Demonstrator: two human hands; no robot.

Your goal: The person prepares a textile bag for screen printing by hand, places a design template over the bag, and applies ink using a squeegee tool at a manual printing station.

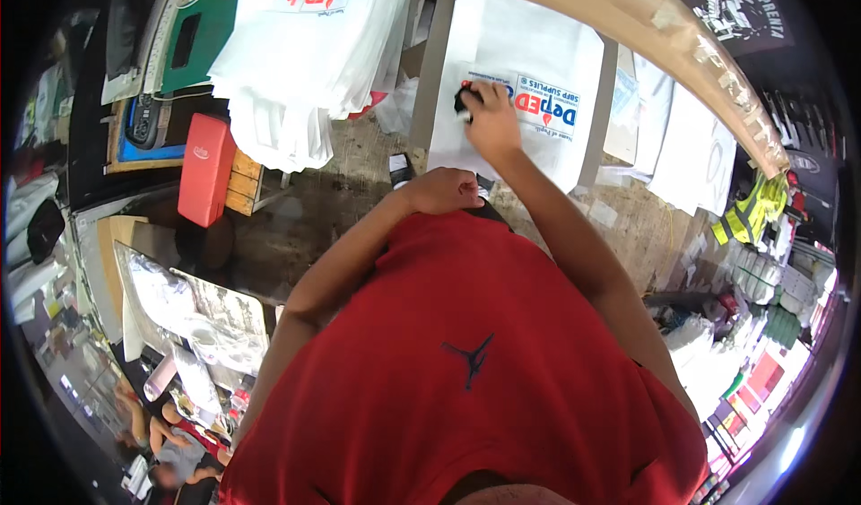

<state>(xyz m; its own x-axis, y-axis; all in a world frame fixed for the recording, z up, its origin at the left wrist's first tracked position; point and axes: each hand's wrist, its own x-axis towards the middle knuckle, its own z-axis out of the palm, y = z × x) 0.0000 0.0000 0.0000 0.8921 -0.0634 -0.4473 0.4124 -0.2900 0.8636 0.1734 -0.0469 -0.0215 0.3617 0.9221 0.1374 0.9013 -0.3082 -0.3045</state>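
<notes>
A white bag [502, 43] with a printed blue and red logo lies flat on a grey board [587, 160] in front of me. My right hand [494, 119] is over the bag, left of the print, its fingers closed round a small black object with a red spot [465, 100]; its exact kind is unclear. My left hand [443, 190] rests near my waist at the board's near edge, with curled fingers. Whatever it may hold is hidden.
A thick stack of white printed bags [296, 56] hangs at the left. Beside it stands a red box [204, 169]. A taped cardboard beam [664, 30] arches overhead at right, near more white sheets [695, 164] and a yellow vest [753, 213]. Another person [184, 447] is at lower left.
</notes>
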